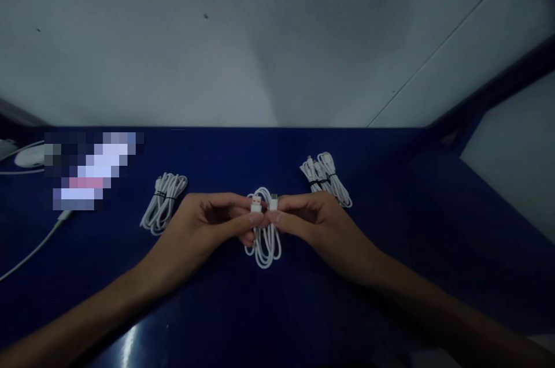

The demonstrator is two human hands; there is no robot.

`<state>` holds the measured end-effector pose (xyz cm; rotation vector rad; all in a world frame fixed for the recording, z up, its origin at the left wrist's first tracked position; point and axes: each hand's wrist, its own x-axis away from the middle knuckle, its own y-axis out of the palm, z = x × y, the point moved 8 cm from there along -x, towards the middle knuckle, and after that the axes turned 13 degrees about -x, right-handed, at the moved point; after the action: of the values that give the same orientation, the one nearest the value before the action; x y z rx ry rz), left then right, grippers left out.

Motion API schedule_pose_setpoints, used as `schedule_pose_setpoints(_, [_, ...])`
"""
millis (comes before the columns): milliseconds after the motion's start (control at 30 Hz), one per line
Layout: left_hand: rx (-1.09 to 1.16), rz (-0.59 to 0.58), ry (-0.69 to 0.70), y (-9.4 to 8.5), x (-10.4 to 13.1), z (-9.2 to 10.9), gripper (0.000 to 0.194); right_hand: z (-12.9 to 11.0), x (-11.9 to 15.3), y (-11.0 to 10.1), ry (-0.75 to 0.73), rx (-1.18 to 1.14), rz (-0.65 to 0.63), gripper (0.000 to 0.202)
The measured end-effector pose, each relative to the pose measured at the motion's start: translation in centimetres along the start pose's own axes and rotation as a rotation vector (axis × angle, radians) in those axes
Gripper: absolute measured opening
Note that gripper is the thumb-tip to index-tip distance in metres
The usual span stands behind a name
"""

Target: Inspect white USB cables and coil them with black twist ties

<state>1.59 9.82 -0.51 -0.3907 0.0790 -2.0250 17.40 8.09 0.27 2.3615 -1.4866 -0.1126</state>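
Between my two hands is a coiled white USB cable [265, 249], held above the blue table [277, 322]. My left hand [225, 220] is closed on it, the thumb pressing beside the wide USB plug [256, 205]. With thumb and forefinger, my right hand [303, 215] pinches the cable by its smaller plug [274, 201]. Both plugs point away from me, side by side. The loops hang below and rise a little behind the fingers. Parts of the coil are hidden by my fingertips.
Left of my hands lies a tied bundle of white cables [162, 203]; more tied cables [325, 177] lie at the right. A blurred-out bright object [95, 174] sits far left, with a white cord [34, 252] and a white rounded item [30, 156]. A pale wall [217, 67] stands behind.
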Motion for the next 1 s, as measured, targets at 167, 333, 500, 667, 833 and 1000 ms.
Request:
schedule_pose_setpoints(167, [0.009, -0.002, -0.047, 0.2, 0.0, -0.2, 0.014, 0.5, 0.1, -0.4, 0.028, 0.034, 0.033, 0.025])
schedule_pose_setpoints(333, [0.052, 0.005, -0.071, 0.3, 0.1, -0.1, 0.014, 0.6, 0.1, -0.5, 0.033, 0.029, 0.032, 0.026])
schedule_pose_setpoints(500, [0.051, 0.081, -0.034, -0.1, 0.3, 0.5, 0.013, 0.3, 0.3, -0.3, -0.008, -0.017, 0.038, 0.021])
schedule_pose_setpoints(667, [0.016, 0.215, 0.002, -1.1, 0.8, 0.4, 0.017, 0.4, 0.6, -1.1, -0.030, 0.041, 0.148, 0.021])
schedule_pose_setpoints(833, [0.016, 0.182, 0.006, -1.0, 0.8, 0.2, 0.016, 0.2, 0.7, -1.1, -0.062, 0.014, 0.163, 0.021])
schedule_pose_setpoints(1000, [0.057, 0.116, 0.013, -0.4, 0.6, 0.1, 0.012, -0.1, 0.6, -1.0, -0.056, 0.007, 0.175, 0.020])
